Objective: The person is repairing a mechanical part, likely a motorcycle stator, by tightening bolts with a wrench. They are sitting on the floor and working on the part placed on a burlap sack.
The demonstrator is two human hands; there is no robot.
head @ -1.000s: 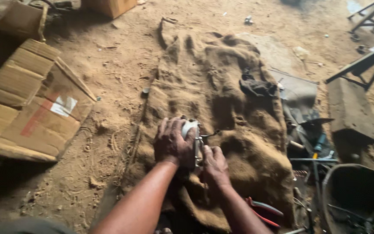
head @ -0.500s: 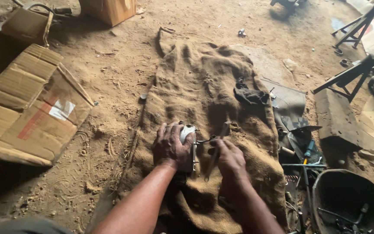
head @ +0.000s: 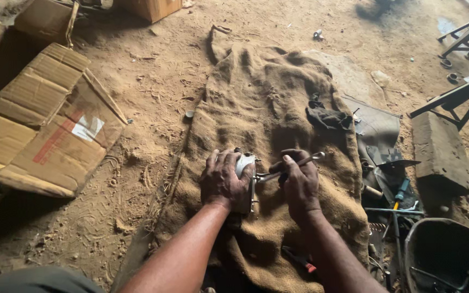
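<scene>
Left hand (head: 222, 179) clamps the pale metal part (head: 245, 163) against the brown burlap sack (head: 261, 103), steadying it; right hand (head: 298, 182), grip closed, levers a slim silver wrench (head: 299, 163).

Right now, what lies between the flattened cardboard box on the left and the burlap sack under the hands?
In the head view, only loose sandy dirt floor lies between the cardboard box and the burlap sack, with one small round object near the sack's edge.

Grey metal part (head: 245, 163) and spanner (head: 294, 164) on burlap.
</scene>
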